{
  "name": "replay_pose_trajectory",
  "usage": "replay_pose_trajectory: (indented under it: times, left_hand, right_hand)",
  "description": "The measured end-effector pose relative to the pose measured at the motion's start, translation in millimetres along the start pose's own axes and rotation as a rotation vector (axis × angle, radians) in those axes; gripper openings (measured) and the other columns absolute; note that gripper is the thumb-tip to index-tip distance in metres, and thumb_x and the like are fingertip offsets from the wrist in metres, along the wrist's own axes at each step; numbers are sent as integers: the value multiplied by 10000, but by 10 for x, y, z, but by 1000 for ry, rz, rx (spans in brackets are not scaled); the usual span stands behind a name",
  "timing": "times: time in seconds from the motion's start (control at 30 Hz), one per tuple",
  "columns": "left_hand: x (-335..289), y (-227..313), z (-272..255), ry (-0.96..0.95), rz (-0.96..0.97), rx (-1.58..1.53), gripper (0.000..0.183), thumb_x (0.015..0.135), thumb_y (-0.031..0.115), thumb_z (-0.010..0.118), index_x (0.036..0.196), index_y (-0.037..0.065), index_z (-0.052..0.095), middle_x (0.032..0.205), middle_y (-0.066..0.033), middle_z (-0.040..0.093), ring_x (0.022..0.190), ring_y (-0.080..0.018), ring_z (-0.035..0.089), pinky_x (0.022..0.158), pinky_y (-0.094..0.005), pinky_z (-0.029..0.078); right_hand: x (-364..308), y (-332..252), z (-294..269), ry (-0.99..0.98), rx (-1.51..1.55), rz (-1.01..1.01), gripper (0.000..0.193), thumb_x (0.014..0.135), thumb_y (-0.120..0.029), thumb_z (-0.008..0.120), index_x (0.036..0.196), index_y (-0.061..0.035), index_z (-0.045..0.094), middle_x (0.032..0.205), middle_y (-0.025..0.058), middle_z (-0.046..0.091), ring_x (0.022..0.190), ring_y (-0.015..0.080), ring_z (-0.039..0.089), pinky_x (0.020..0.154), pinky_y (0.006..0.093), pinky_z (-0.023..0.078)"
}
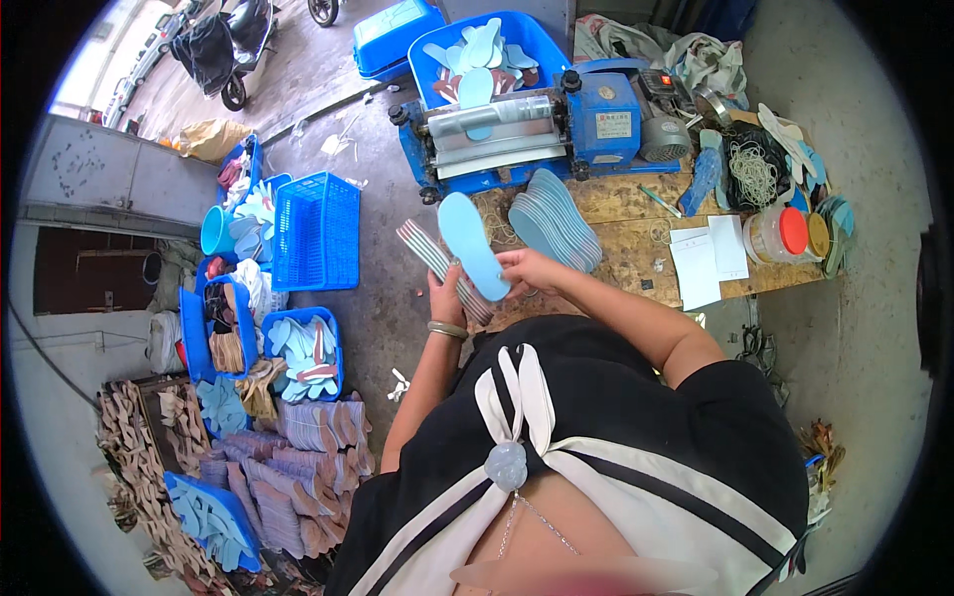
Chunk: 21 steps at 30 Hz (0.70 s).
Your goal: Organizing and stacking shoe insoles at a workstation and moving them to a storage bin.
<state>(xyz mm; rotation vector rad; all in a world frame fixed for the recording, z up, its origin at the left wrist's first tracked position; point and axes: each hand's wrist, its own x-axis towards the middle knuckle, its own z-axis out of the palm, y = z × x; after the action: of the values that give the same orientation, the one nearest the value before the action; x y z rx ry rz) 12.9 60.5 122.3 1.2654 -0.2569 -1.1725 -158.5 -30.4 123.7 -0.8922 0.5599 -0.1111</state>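
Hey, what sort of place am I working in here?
Probably a small insole-making workshop: a blue roller machine sits on the wooden bench near a stack of light-blue insoles, and blue tubs hold more.

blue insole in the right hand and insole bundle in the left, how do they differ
The blue insole is a single piece; the insole bundle has several layers together. The blue insole shows its broad face; the insole bundle shows mostly striped edges. Both are held, one in the right hand, the other in the left hand.
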Motion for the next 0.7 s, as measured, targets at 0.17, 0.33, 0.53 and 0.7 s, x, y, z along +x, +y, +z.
replay_pose_trajectory:
  times: [0.17,0.33,0.53,0.7]
  left_hand:
    - [-24,-8,-35,91,-25,59,326,834,201,552,1067,53,379,869,-89,521,697,-190,562,569,-308,499]
    - [-81,-102,-278,107,-45,55,357,826,236,570,1076,63,384,864,-83,523,697,-185,564,574,-312,502]
    - [-168,-172,-511,207,-84,17,390,820,273,584,1096,80,387,858,-75,524,693,-179,562,568,-310,500]
    - [-222,-151,-548,248,-61,-4,404,815,298,592,1114,90,416,840,-63,521,688,-171,553,570,-298,495]
  right_hand:
    - [1,-111,-155,238,158,-52,395,802,-23,485,1194,-74,485,970,39,598,775,131,608,628,267,544]
    - [31,-269,-296,275,283,-84,391,818,-4,446,1206,-48,454,996,78,603,825,176,624,636,279,549]
    - [163,-324,-422,305,284,-83,368,816,-3,444,1181,-41,468,982,86,604,821,183,623,655,299,547]
    - [251,-309,-444,294,272,-81,361,817,-4,439,1173,-47,473,966,86,606,805,186,622,663,313,544]
